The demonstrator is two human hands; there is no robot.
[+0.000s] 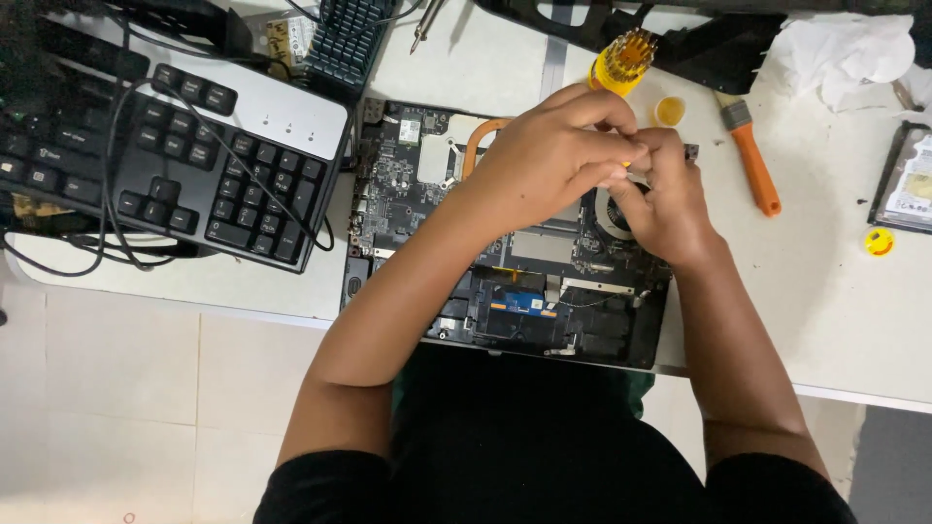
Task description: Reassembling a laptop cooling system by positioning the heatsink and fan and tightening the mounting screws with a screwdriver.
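The opened laptop [505,281] lies flat on the white table [825,311], right in front of you, with its near edge at the table's edge. Its cover is off, so you can see the dark board, a copper pipe [478,141] and a round fan [612,209]. Its long side runs left to right.

Your two hands meet over the far right part of the laptop, just above the fan. Your left hand [549,160] reaches across from the left and lies on top. Your right hand [665,199] comes up from the near right and touches it. Both hands are curled in, with fingertips pinched together on something tiny and yellow between them. It is too small and too hidden to name. The fan lies straight under your fingers, a bit nearer to your right hand.

Just beyond your hands stands a yellow screwdriver set [623,60], and beside it a small yellow cup [669,111]. To the right lies an orange-handled brush [749,155], pointing far to near. Past it is a crumpled white cloth [845,53]. Far off on the left sits a black keyboard [184,146] with cables over it.
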